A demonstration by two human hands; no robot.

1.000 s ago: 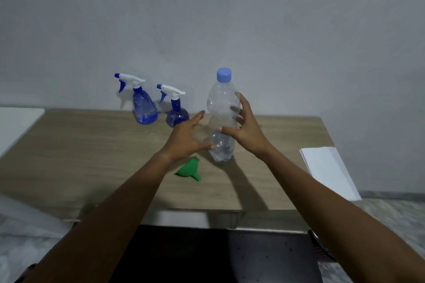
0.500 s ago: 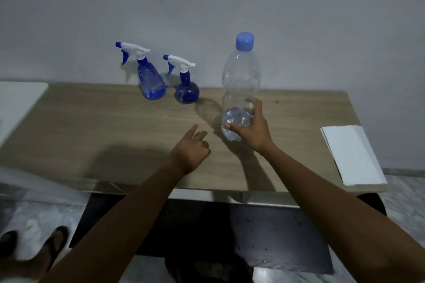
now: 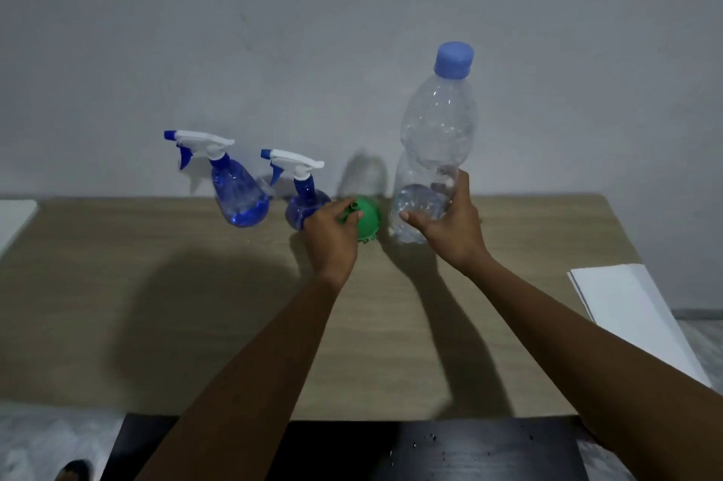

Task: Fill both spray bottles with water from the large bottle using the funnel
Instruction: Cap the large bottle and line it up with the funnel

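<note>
L hand [image 3: 332,242]: fingers curled round green funnel [image 3: 369,224] near its spout; funnel is just in front of smaller spray bottle [image 3: 307,206].
R hand [image 3: 450,234]: clamped on lower body of large bottle [image 3: 438,136]; bottle upright, blue cap [image 3: 454,59] on, water low.
Targets: taller spray bottle [image 3: 238,191] & smaller one stand at back of wooden surface [image 3: 156,285], trigger heads on.
Step (est.): staging funnel & bottle; no pour yet.
Technique: park large bottle; unscrew one trigger head; seat spout straight in neck, steady w/ L hand; uncap, pour slowly.
Risk: thin wall may buckle if squeezed, causing a spill.
Aside: white sheet [image 3: 633,308] at R edge.
</note>
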